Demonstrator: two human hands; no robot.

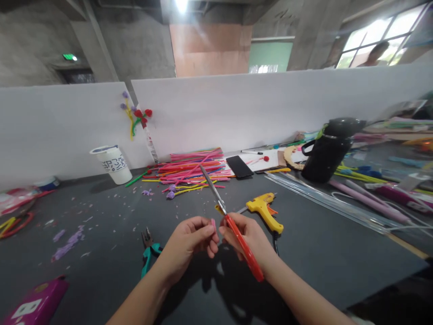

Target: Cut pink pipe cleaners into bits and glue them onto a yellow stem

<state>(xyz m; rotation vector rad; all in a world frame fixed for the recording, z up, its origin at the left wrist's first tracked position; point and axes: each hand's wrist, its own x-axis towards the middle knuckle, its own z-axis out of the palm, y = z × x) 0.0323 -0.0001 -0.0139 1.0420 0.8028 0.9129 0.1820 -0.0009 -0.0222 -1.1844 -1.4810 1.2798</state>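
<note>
Pink piece [213, 223] and scissors [237, 236], near centre.
We are pinching the pink piece in a curled left hand [192, 237], gripping the scissors in a closed right hand [254, 237]; a slipping grip could be nicking us. Purple scraps [69, 244] are littering the dark table [338, 257], left; a white partition [237, 113] is standing far, concrete walls [142, 49] rising beyond.
</note>
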